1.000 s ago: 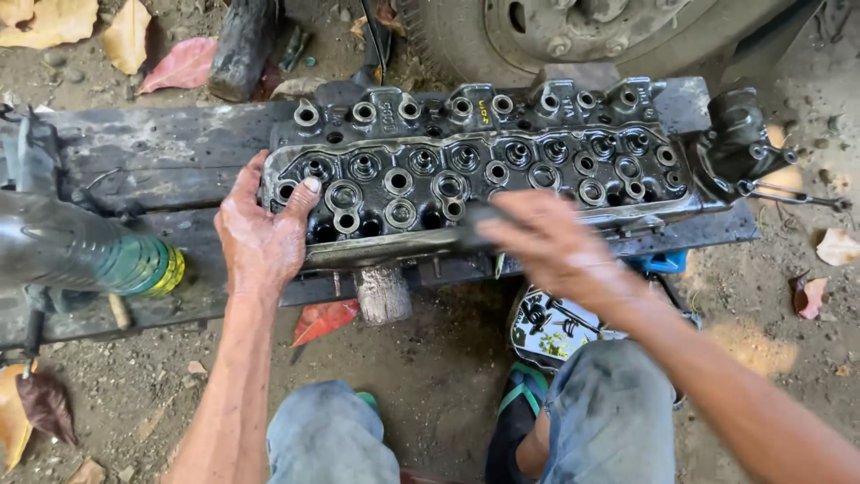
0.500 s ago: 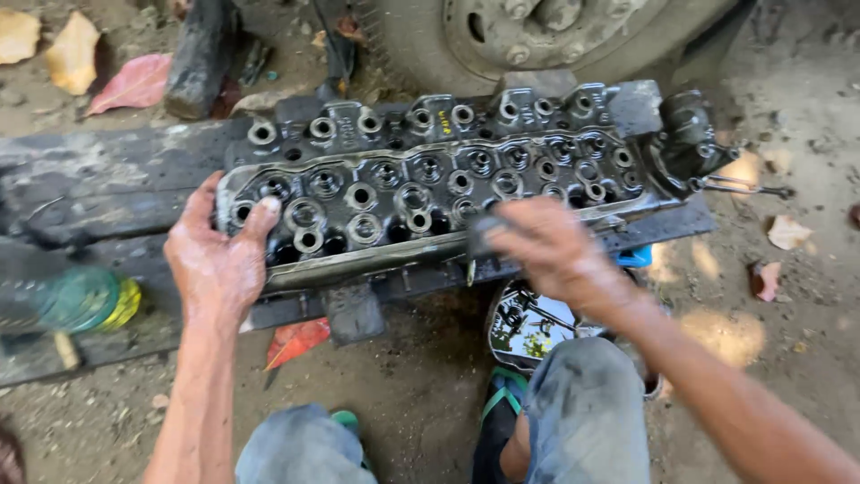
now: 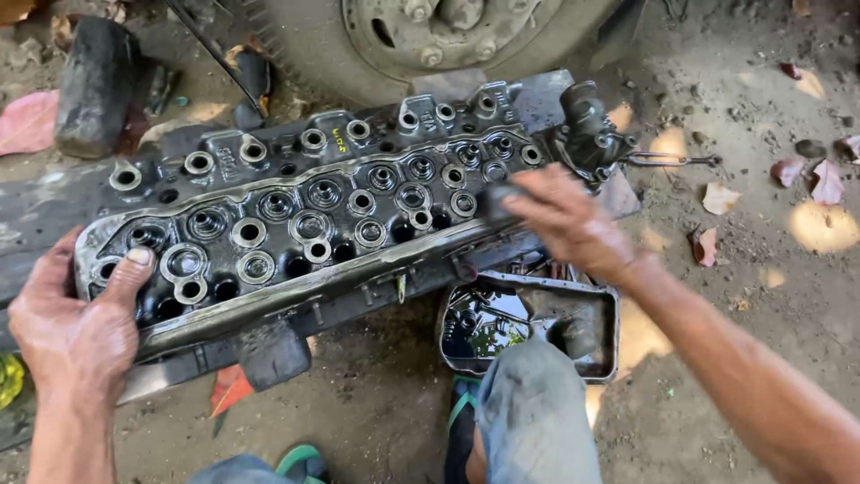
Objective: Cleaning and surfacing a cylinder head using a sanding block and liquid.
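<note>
A greasy black cylinder head [image 3: 313, 224] with rows of round valve seats lies across a dark plank on dirt ground. My left hand [image 3: 76, 327] grips its left end, with the thumb laid on the top face. My right hand [image 3: 569, 224] rests over the right part of the head, near the front rim. Its fingers are closed on a small dark object [image 3: 502, 199] pressed against the metal. What that object is cannot be made out.
A dented metal pan [image 3: 587, 309] of oily liquid and small parts sits under my right forearm, beside my knee [image 3: 537, 421]. A vehicle wheel [image 3: 430, 36] stands just behind the head. A black block [image 3: 94, 85] lies far left, with dry leaves scattered on the dirt.
My right hand has slid to the right along the cylinder head with the dark object. My left hand stays on the left end. The view has shifted, and the green bottle is now out of sight.
</note>
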